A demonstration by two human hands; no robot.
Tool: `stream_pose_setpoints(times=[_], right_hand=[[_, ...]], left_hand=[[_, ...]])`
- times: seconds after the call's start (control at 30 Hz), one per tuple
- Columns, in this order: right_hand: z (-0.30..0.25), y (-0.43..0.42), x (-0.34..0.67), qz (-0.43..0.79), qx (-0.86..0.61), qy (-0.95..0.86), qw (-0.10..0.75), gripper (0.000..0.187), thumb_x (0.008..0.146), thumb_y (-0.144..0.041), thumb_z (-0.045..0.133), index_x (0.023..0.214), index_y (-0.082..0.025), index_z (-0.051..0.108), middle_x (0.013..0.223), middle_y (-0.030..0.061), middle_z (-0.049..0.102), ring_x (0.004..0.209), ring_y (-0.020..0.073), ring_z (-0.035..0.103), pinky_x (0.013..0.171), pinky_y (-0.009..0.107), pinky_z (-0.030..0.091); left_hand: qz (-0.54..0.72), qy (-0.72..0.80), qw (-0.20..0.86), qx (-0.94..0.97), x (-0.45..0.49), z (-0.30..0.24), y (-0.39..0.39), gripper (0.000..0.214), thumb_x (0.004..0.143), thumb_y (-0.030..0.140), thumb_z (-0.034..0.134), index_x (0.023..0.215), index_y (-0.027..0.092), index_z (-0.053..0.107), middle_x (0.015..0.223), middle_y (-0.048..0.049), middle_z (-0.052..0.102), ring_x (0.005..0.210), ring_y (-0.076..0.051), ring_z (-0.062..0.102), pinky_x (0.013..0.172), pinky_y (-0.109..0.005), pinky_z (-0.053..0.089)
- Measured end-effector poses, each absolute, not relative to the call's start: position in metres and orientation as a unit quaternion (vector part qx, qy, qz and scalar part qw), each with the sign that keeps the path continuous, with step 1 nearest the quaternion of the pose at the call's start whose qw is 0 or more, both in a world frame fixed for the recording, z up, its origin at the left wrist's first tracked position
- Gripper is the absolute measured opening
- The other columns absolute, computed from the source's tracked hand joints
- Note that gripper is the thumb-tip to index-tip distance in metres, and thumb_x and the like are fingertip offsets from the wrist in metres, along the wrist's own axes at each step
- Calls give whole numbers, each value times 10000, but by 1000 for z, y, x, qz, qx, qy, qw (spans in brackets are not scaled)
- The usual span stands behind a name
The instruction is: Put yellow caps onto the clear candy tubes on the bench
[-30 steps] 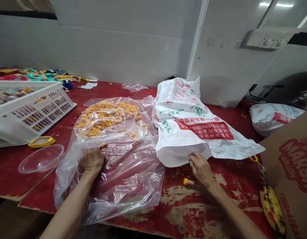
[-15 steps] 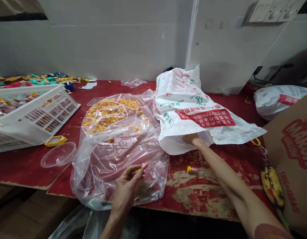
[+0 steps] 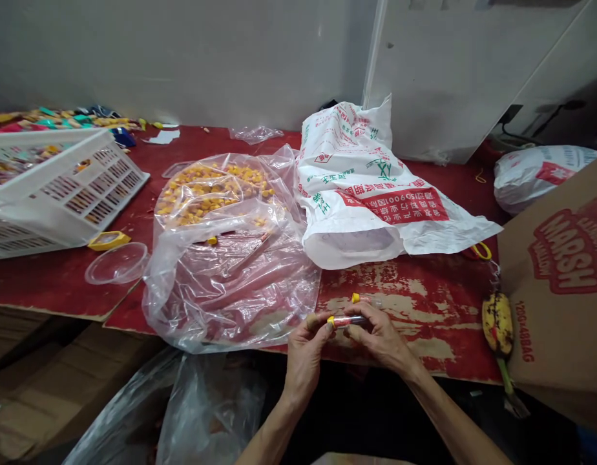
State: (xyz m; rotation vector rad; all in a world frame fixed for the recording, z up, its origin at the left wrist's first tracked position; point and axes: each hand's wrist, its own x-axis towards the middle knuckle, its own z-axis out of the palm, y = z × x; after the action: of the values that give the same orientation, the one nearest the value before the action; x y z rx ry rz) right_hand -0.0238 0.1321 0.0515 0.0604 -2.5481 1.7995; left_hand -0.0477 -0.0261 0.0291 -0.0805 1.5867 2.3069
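My left hand (image 3: 303, 355) pinches a yellow cap (image 3: 331, 321) at one end of a small clear tube (image 3: 354, 320). A red-and-white piece shows inside the tube beside the cap. With its fingers closed round the tube's other end, my right hand (image 3: 383, 339) meets the left above the table's front edge. Just beyond them lies a similar yellow-capped tube (image 3: 369, 300). Left of the hands, a clear plastic bag (image 3: 221, 303) holds many yellow caps (image 3: 206, 187). A white printed sack (image 3: 366, 187) lies behind, its mouth facing me and its contents hidden.
A white slotted basket (image 3: 70, 200) of small items stands at left, near a clear round lid (image 3: 117, 263) and a yellow frame-like piece (image 3: 108, 241). At right are a cardboard box (image 3: 535, 310) and a banana-shaped item (image 3: 498, 326) by the red table's (image 3: 429, 310) edge.
My right hand has come out of the white sack with a clear tube. My left hand moved right with the yellow cap, and the two pieces are now together. The view tilted down.
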Motion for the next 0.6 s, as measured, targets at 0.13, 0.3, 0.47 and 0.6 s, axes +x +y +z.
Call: stream_pose_setpoints(times=[0.13,0.3,0.47,0.6], right_hand=[[37,128,-17,527,70,-846,42,227,881,-240,493,1076,-218,608,1035,47,632,959,169,581,858,295,451],[13,116,-10,503,-15,-854,128,249,867,-314,501,1043,-199,636,935,70,651,856,189,604,786,313,485],[25,138,-13,650,-150,-743,-55,423,810,-543,525,977,-172,642,590,-6,562,397,107,438,388,233,361],[34,203,-27,561,-197,-803,-44,467,761,-602,500,909,-189,662,630,35,611,359,124,420,360,265,323]], left_hand=[[801,574,161,-41,-32,26,-18,350,752,384,687,1060,218,694,1114,-67,668,1054,-232,586,951,-339,428],[807,558,192,-38,-32,16,-9,425,730,399,700,1113,218,672,1196,-85,631,1137,-252,545,1005,-354,391],[811,521,265,7,-40,31,-9,391,736,383,685,1086,209,682,1176,-105,632,1004,-257,614,875,-351,481],[766,623,150,45,-61,49,-28,324,791,354,596,1073,213,669,1063,-95,661,770,-202,645,677,-308,520]])
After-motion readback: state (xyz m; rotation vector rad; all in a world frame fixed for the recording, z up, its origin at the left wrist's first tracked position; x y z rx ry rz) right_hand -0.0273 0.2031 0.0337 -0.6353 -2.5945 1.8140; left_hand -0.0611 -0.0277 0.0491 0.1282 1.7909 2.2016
